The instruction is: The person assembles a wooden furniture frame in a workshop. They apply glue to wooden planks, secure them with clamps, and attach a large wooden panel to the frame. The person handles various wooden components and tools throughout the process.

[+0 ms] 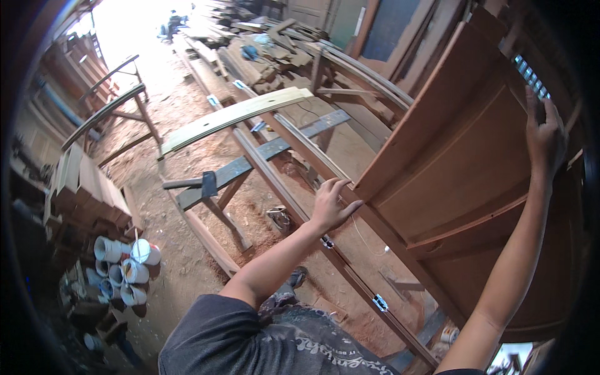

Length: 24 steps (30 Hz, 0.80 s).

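Note:
A large brown wooden door (462, 169) with recessed panels stands tilted on my right. My right hand (547, 134) grips its far right edge, fingers pointing up. At the door's near left edge is my left hand (332, 205), its fingers apart and thumb stretched toward the edge; whether it presses on the wood is hard to see. Below lies a long wooden frame (275, 175) of two dark rails, bearing small metal fittings that look like hinges (380, 303). A pale, slightly curved board (231, 119) lies across the rails.
A blue-painted trestle (234, 169) holds up the frame; a dark-headed hatchet-like tool (208, 184) rests on its left end. White buckets (134, 272) and stacked timber blocks (84, 184) stand left. Scrap wood (262, 56) is piled behind. Shavings cover the floor (181, 250).

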Tool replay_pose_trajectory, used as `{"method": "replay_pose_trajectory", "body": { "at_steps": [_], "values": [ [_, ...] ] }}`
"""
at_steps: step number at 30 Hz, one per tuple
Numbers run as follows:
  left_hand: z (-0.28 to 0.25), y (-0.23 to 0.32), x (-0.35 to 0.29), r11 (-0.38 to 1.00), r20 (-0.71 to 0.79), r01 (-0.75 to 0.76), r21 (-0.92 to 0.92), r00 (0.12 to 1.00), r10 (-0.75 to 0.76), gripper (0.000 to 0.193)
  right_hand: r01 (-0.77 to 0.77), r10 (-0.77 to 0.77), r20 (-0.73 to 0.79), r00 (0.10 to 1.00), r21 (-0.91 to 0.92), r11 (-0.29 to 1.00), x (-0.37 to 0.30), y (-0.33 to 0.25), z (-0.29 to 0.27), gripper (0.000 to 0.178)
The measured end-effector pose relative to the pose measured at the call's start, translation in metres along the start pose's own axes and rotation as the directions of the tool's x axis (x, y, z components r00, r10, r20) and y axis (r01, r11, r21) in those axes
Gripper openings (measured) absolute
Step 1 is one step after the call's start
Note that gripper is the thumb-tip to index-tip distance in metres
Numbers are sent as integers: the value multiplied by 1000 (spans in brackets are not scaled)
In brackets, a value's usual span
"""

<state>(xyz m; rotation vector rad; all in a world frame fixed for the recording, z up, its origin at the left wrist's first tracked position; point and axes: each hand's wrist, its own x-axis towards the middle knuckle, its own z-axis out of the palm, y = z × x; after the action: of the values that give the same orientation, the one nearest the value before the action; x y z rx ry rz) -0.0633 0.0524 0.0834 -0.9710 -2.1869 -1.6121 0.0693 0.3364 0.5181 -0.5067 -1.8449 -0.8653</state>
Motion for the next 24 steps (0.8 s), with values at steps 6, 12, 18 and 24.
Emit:
{"method": "replay_pose_trajectory", "body": {
  "at_steps": [6, 12, 18, 24],
  "values": [
    [-145, -97, 3, 827, -24, 117, 550, 992, -124, 55, 30, -30, -42, 999, 6, 1000, 0, -5, -12, 63],
    [-267, -175, 109, 351, 65, 158, 923, 835, -546, 90, 125, -106, -132, 986, 146, 981, 1, -11, -18, 43],
    [-320, -267, 185, 217, 91, 109, 970, 665, -741, 124, 41, -37, -24, 999, 179, 983, -2, -6, -8, 30],
    [-334, -324, 238, 455, 234, 235, 859, 611, -756, 132, 49, -51, 117, 992, 22, 999, -12, 42, 10, 32]
  ]
}}
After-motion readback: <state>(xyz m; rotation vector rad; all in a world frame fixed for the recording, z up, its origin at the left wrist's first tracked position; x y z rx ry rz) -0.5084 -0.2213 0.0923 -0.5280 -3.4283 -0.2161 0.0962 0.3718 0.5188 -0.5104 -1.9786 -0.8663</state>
